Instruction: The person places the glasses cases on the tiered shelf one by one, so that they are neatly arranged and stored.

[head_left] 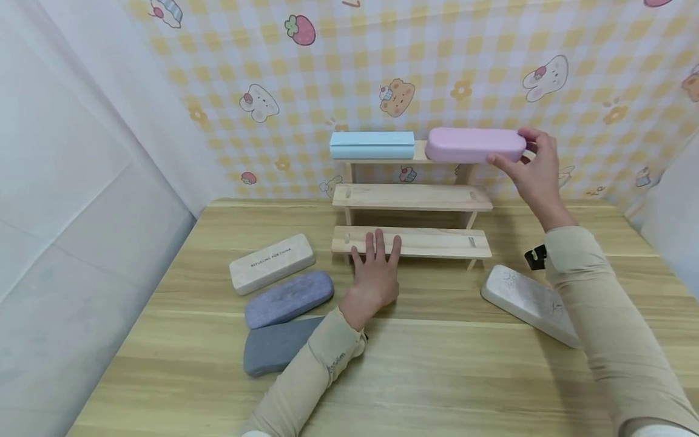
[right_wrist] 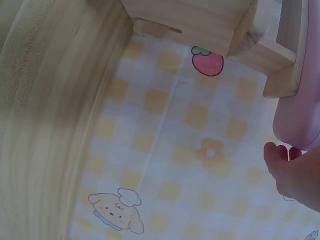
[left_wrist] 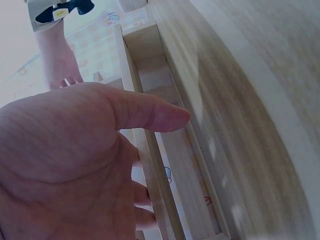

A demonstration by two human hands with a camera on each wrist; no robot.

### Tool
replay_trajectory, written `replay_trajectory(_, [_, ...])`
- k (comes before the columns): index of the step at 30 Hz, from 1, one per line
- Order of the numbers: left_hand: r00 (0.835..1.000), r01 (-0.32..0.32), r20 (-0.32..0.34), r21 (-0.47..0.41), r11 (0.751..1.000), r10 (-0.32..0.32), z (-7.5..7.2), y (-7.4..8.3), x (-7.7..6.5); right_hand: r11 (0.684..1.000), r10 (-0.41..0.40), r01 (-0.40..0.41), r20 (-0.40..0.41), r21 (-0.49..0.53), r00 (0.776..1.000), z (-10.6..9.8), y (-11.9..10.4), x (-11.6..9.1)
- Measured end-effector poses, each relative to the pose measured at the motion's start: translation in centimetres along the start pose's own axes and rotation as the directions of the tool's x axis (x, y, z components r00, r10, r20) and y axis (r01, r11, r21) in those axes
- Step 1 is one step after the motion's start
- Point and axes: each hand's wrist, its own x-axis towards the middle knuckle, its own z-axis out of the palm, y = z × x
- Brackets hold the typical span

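A three-tier wooden stand stands against the back cloth. At the right of its top tier, my right hand pinches the right end of a pink glasses case, thumb in front and fingers behind. In the right wrist view the pink case overhangs the stand's end. A light blue case lies on the same tier to the left. My left hand rests its spread, straight fingers on the bottom tier, holding nothing. From the left wrist view, its thumb extends in front of the shelf board.
Left on the wooden table lie a white case with printed lettering, a purple-blue case and a grey-blue case, partly behind the left sleeve. A pale grey case lies at the right, partly under the right forearm.
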Motion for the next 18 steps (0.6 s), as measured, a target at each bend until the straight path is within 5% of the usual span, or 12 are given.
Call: replay_trajectory(18, [1.0,0.012,0.011,0.012,1.0,-0.012,-0.1,0.0,0.1,0.999,-0.036,0.036,0.008,-0.04,0.999,1.4,-0.7,0.0])
